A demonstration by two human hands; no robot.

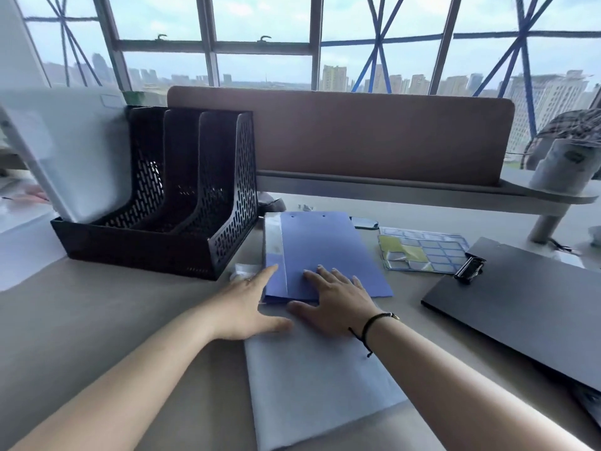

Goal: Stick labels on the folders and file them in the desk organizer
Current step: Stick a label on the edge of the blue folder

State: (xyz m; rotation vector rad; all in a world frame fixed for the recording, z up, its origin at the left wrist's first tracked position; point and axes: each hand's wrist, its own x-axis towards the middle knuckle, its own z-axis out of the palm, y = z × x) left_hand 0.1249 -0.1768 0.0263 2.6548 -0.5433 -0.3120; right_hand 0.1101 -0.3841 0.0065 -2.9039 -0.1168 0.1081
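A blue folder (322, 249) lies flat on the desk in the middle, its near end resting on a pale white folder (318, 392) closer to me. My left hand (250, 304) lies open at the blue folder's near left corner, fingers touching its edge. My right hand (338, 304) rests flat, fingers spread, on the blue folder's near end. A black mesh desk organizer (182, 196) stands at the left, with a white folder (65, 151) leaning in its leftmost slot. A sheet of blue-bordered labels (426, 252) lies to the right of the blue folder.
A black clipboard (527, 307) lies at the right. A brown divider panel (374, 135) runs along the desk's back, with a pale cup (566, 167) on its shelf at the far right. A phone (364, 222) peeks out behind the blue folder. Crumpled paper bits (242, 271) lie beside the organizer.
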